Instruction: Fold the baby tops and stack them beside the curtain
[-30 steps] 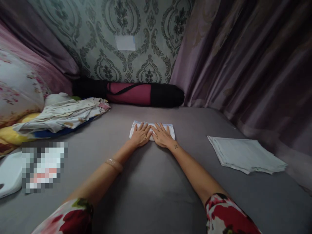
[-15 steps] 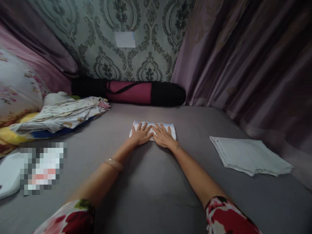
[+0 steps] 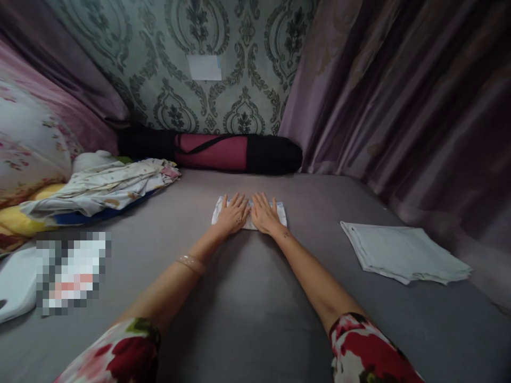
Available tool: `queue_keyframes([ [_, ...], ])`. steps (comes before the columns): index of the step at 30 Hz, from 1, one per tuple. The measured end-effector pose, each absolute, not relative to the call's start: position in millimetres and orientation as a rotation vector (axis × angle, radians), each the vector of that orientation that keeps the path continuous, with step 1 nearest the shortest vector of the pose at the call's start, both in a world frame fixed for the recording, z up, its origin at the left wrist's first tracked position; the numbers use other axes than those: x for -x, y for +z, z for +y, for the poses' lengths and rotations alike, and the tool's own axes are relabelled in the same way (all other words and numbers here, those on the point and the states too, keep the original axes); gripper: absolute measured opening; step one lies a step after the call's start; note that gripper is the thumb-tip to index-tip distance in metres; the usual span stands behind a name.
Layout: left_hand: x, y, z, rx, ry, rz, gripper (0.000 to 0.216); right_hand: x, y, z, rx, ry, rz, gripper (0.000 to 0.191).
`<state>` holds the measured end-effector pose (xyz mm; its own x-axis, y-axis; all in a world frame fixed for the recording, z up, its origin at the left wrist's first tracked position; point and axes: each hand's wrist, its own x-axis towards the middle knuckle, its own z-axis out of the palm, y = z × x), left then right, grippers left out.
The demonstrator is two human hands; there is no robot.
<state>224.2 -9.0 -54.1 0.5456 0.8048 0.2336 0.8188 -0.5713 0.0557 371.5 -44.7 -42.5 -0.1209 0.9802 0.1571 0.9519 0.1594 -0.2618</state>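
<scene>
Before me on the grey bed sheet (image 3: 247,282) lies a small white folded piece (image 3: 283,215), rectangular, with bluish marks along its far edge; it looks like a diaper or folded cloth. My left hand (image 3: 232,214) rests flat on its left half, fingers stretched out and pointing away from me. On the right half my right hand (image 3: 264,214) lies palm down, also open, its fingers pointing forward. Both hands press from above, close side by side, and cover most of the middle of the piece. Only its left and right ends and part of its edges show.
A stack of pale folded sheets (image 3: 403,252) lies at the right. At the left are crumpled printed cloths (image 3: 115,183), a floral pillow (image 3: 27,138), a white object (image 3: 18,284) and a blurred-out item. A long black-and-maroon bag (image 3: 215,152) lies along the wall.
Both hands have slid slightly forward on the white piece, and their fingers now reach past its far edge. The fingers have drawn closer together. The piece stays in place.
</scene>
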Motion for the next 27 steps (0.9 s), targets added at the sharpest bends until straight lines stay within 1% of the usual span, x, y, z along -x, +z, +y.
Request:
queue_keyframes([
  [5, -221, -69, -9, 2.773, -0.252, -1.485, 0.054, -365, -57, -48, 1.881, 0.162, -2.167, 0.056],
  [8, -221, -71, -11, 2.787, -0.246, -1.522, 0.055, -365, -60, -48, 1.889, 0.16, -2.165, 0.055],
  [14, -223, -66, -12, 2.802, -0.199, -1.559, 0.054, -365, -58, -48, 1.891, 0.159, -2.165, 0.055],
  [17, -221, -58, -9, 2.862, -0.109, -1.571, 0.056, -368, -54, -46, 1.897, 0.254, -2.188, 0.056],
  [19, -218, -51, -7, 2.836, -0.13, -1.556, 0.056, -372, -50, -46, 1.91, 0.281, -2.186, 0.056],
  [23, -208, -49, -4, 2.68, -0.294, -1.475, 0.058, -385, -45, -50, 1.922, 0.113, -2.144, 0.057],
  [27, -202, -62, -2, 2.688, -0.246, -1.493, 0.061, -391, -49, -55, 1.932, 0.102, -2.197, 0.056],
])
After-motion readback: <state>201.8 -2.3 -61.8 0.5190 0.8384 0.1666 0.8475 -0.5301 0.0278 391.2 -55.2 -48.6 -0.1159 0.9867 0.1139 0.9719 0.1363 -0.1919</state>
